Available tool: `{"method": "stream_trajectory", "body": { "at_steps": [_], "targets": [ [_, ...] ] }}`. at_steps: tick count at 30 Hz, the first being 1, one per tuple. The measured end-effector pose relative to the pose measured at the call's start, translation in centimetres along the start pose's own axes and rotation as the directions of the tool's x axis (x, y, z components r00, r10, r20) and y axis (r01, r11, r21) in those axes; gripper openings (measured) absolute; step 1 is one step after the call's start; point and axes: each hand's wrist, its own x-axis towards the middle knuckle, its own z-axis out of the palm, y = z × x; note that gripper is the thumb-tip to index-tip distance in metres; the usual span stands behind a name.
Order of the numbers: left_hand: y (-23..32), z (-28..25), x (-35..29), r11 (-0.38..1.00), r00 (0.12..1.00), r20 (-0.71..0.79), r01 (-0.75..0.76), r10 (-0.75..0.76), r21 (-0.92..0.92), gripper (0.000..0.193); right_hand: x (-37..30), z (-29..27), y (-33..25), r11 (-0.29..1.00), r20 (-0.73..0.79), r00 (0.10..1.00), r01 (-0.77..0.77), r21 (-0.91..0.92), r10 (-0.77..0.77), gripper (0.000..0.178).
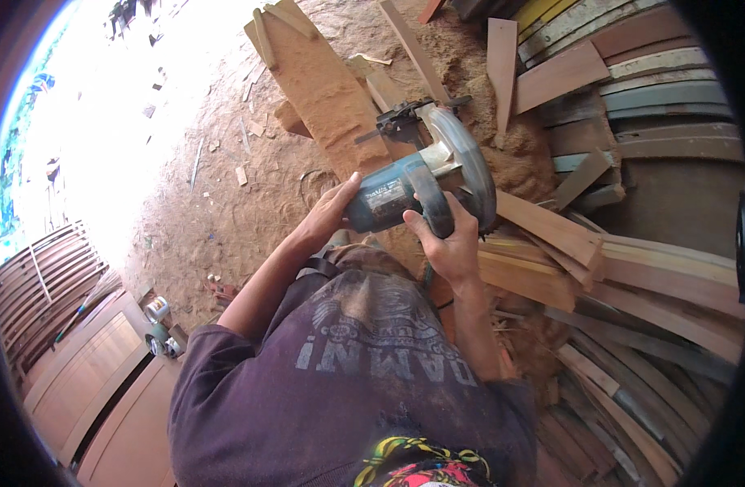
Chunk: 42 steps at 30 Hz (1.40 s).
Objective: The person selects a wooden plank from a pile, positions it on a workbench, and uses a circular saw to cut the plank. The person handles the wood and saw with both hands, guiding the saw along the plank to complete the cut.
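Observation:
A teal circular saw (388,193) with a grey metal blade guard is held up in front of my body, over a long sawdust-covered plank (323,89). My right hand (453,247) wraps round its dark rear handle. Against the end of the motor housing rests my left hand (333,213), its fingers curled round the far side and partly hidden. The saw's dark base plate (401,120) faces away from me, to the upper left of the guard. The blade's teeth cannot be made out.
Cut boards (543,231) lie close on the right, with stacked curved wood pieces (665,101) beyond them. Wooden panels (88,381) and another power tool (161,339) are at the lower left. Sawdust and offcuts cover the ground (202,227).

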Motion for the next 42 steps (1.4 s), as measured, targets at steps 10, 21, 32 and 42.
{"method": "stream_trajectory", "body": {
  "at_steps": [10,21,32,42],
  "targets": [
    [-0.1,-0.7,-0.3,0.979,0.997,0.049,-0.061,0.052,0.196,0.068,0.4,-0.1,0.2,0.987,-0.017,0.987,0.158,-0.018,-0.158,0.027],
    [4.0,-0.1,-1.6,0.68,0.851,-0.053,-0.378,0.522,0.629,0.04,0.1,1.0,2.6,0.947,-0.123,0.945,0.286,-0.148,-0.304,0.046],
    [12.7,19.3,-1.6,-0.524,0.496,0.856,-0.695,0.144,0.491,0.042,0.5,1.5,2.8,0.926,-0.191,0.907,0.377,-0.028,-0.375,0.04],
    [10.5,24.1,4.9,-0.529,0.704,0.485,-0.71,-0.519,0.465,0.046,1.2,5.1,3.9,0.906,-0.407,0.824,0.423,-0.022,-0.394,0.026]
  ]
}}
